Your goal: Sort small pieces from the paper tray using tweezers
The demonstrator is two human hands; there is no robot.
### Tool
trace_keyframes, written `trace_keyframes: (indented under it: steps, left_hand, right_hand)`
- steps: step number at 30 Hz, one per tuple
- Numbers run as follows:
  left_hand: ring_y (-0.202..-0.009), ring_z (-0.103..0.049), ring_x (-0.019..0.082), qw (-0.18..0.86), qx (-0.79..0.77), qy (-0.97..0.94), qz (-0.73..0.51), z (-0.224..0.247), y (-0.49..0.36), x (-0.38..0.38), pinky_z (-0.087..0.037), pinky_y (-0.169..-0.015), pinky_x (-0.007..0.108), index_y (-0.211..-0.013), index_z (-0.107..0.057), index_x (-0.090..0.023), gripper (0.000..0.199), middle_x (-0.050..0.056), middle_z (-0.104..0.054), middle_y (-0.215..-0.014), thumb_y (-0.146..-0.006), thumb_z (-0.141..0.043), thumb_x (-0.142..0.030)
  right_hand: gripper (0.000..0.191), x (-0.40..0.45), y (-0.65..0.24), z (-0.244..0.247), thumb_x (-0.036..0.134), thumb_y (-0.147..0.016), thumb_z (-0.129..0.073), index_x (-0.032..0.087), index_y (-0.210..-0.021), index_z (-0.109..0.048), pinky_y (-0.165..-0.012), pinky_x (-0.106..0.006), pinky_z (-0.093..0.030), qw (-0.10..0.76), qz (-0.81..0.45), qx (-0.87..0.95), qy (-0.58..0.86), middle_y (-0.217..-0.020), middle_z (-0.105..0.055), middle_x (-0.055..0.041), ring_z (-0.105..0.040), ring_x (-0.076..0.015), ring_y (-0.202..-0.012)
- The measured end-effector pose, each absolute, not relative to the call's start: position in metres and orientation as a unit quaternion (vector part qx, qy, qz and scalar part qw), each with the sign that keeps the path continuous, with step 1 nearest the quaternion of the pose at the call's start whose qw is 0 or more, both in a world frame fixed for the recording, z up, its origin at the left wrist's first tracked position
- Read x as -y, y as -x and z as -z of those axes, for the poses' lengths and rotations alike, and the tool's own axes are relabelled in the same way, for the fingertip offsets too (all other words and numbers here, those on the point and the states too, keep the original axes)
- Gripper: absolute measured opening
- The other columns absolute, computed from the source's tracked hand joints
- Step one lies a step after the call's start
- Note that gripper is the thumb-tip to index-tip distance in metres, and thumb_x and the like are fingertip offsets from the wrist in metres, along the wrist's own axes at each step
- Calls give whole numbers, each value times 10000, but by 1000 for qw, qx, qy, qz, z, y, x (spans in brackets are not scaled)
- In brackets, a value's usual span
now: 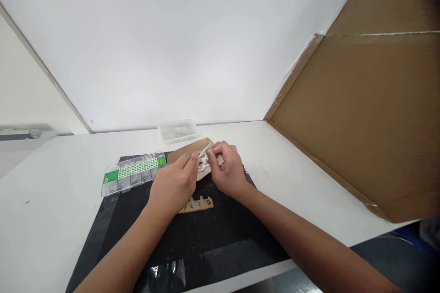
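My left hand (177, 183) is closed on a thin white stick (205, 150), which slants up to the right from its fingertips. Close beside it, my right hand (227, 167) is pinched near the stick's upper end; anything between its fingertips is too small to make out. Beneath both hands lies a brown cardboard piece (184, 150) with small white bits (203, 163) on it. Nearer to me, a narrow yellowish strip (197, 206) carries several small upright clear pieces, its left end partly hidden by my left hand.
A black mat (192, 242) covers the table's middle. On the left lies a clear compartment box (134, 173) with a green label. Behind stands a translucent tray (177, 131). Small white pieces (261, 175) lie to the right, before a tall cardboard panel (364, 110).
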State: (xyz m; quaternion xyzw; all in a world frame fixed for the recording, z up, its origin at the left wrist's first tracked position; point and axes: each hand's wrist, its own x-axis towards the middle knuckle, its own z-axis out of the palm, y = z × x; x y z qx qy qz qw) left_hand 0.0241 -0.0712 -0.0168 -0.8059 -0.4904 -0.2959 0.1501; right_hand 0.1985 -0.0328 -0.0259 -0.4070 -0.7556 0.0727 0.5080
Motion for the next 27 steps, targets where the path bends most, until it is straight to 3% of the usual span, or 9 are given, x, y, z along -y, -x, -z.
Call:
trace_keyframes:
  steps: [10, 20, 27]
  left_hand:
    - [-749, -688, 192, 116, 489, 800, 327, 18, -26, 72, -418, -569, 277, -1225, -649, -204, 273, 83, -744, -952, -1075, -432, -274]
    - [-780, -666, 184, 36, 486, 786, 380, 18, -28, 72, -465, -669, 272, -1162, -672, -185, 278, 75, -715, -893, -1084, -420, -271]
    - [-714, -620, 161, 4, 473, 782, 406, 11, -30, 73, -418, -650, 279, -1005, -676, -188, 293, 46, -673, -818, -1085, -401, -248]
  right_hand:
    - [176, 33, -199, 28, 261, -1021, -519, 239, -849, -493, -806, -410, -390, 484, -66, 784, 383, -777, -668, -3, -621, -183, -700]
    - [179, 26, -199, 30, 215, -1003, -536, 232, -842, -460, -773, -405, -344, 490, 36, 789, 370, -771, -687, 3, -613, -164, -643]
    - [176, 25, -201, 28, 212, -1001, -537, 235, -845, -460, -779, -406, -345, 492, 41, 781, 384, -766, -682, 13, -618, -159, -639]
